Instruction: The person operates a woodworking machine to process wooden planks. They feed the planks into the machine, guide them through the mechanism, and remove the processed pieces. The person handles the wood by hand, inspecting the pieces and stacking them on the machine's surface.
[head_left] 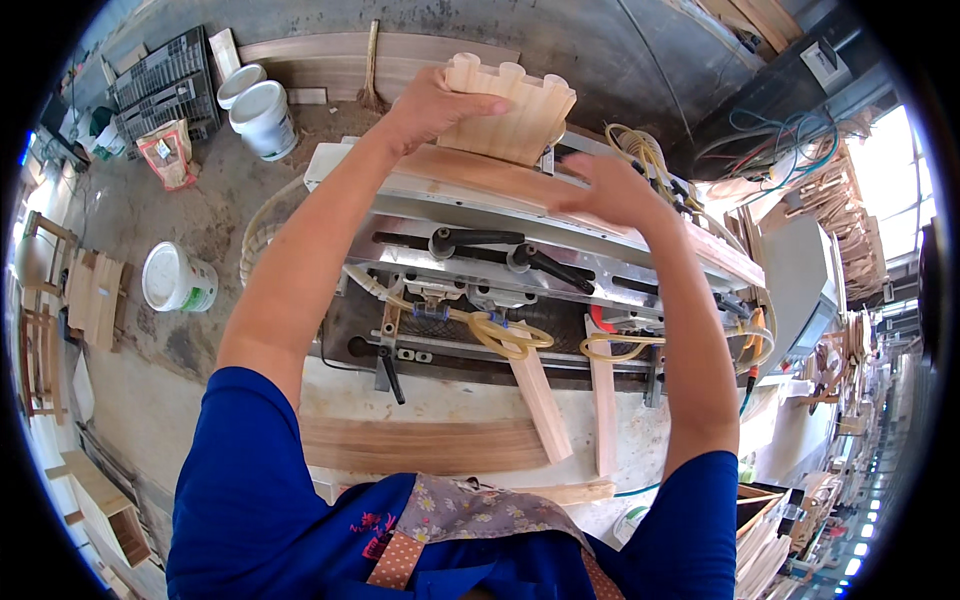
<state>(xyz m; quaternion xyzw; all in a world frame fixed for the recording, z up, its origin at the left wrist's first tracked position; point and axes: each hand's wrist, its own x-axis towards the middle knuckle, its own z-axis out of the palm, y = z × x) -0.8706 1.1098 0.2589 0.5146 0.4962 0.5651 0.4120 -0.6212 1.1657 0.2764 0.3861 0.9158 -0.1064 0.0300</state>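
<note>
My left hand [432, 105] grips the left end of a pale fluted wooden piece [515, 110] and holds it tilted above the far side of a grey woodworking machine [520, 250]. My right hand [605, 190] hovers flat over a long wooden board [480, 172] lying on the machine's top, its fingers apart and pointing left, holding nothing that I can see. Both arms in blue sleeves reach forward over the machine.
Black clamp levers [500, 245], yellow hoses [510, 335] and two wooden battens [545, 400] sit on the machine's near side. A plank [420, 445] lies at the near edge. White buckets [265, 115] and another bucket [175, 278] stand on the floor at left, with crates [165, 85] and stacked wood.
</note>
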